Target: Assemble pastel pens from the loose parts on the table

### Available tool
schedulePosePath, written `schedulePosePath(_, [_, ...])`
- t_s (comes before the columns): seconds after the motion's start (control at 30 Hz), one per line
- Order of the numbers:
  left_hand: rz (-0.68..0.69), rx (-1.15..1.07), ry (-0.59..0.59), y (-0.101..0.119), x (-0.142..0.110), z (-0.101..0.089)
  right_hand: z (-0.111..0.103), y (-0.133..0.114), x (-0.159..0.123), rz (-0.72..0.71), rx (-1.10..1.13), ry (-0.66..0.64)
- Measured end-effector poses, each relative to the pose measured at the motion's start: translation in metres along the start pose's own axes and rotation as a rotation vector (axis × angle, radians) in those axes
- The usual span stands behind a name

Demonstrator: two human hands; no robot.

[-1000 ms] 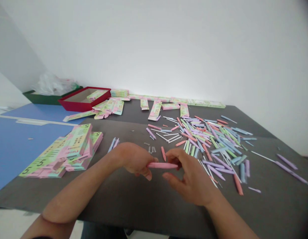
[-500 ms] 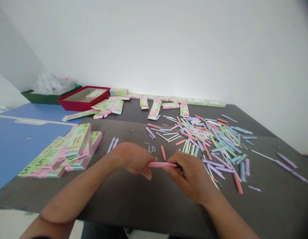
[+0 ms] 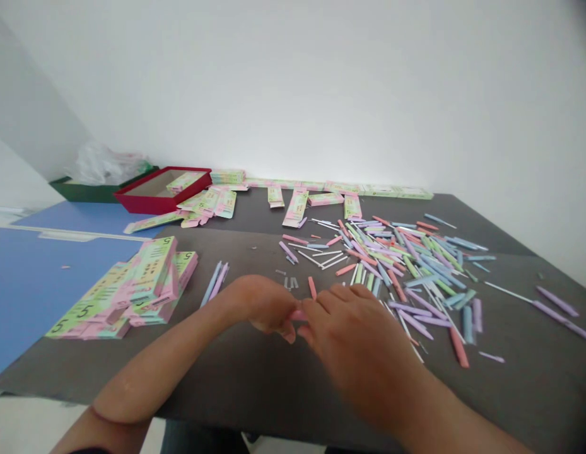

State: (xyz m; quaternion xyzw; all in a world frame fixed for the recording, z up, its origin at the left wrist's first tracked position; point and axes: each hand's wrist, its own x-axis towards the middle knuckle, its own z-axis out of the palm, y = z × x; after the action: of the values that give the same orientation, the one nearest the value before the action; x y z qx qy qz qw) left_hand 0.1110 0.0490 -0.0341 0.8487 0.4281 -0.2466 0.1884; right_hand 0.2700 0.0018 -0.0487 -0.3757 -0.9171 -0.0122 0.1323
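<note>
Over the dark table, a pink pen (image 3: 299, 314) is held crosswise between my two hands. My left hand (image 3: 269, 306) is closed around its left end. Fingers of my right hand (image 3: 361, 347) wrap the other end and hide most of the pen. Just beyond them lies a short coral pen piece (image 3: 312, 288), with a few small clear bits (image 3: 293, 283) beside it. To the right spreads a heap of pastel pen parts (image 3: 418, 302) mixed with thin white refills (image 3: 328, 259). Blue and purple pens (image 3: 219, 279) lie together past my left wrist.
Stacked printed cartons (image 3: 151, 268) sit at the left, partly over a blue surface (image 3: 18, 284). Behind are a red box (image 3: 155, 205) and a green tray (image 3: 79, 192) holding a plastic bag (image 3: 106, 164). More cartons (image 3: 296, 208) line the table's back beneath the wall.
My right hand has moved left along the pink pen, close against my left hand, and now covers most of it. The view has shifted slightly.
</note>
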Motion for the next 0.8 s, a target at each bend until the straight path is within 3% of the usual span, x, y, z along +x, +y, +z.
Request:
schedulePosePath(0.13, [-0.005, 0.001, 0.007, -0.003, -0.001, -0.001, 0.013, -0.007, 0.008, -0.009, 0.001, -0.104])
schedulePosePath(0.23, [0.020, -0.053, 0.026, -0.018, -0.012, -0.009, 0.032, 0.006, 0.013, -0.007, 0.056, -0.208])
schedulePosePath(0.3, [-0.044, -0.093, 0.050, -0.031, -0.022, -0.016, 0.040, 0.022, 0.016, -0.016, 0.163, -0.287])
schedulePosePath(0.43, [-0.031, -0.106, 0.054, -0.045, -0.034, -0.020, 0.047, 0.050, 0.022, 0.040, 0.584, -0.368])
schedulePosePath(0.57, [-0.031, -0.047, 0.076, -0.039, -0.032, -0.017, 0.057, 0.056, 0.025, 0.062, 1.058, -0.446])
schedulePosePath(0.67, [-0.003, -0.077, 0.059, -0.030, -0.028, -0.017, 0.069, 0.044, 0.028, 0.055, 1.324, -0.419])
schedulePosePath(0.8, [0.063, -0.107, 0.050, -0.025, -0.029, -0.018, 0.082, 0.026, 0.032, 0.096, 1.474, -0.208])
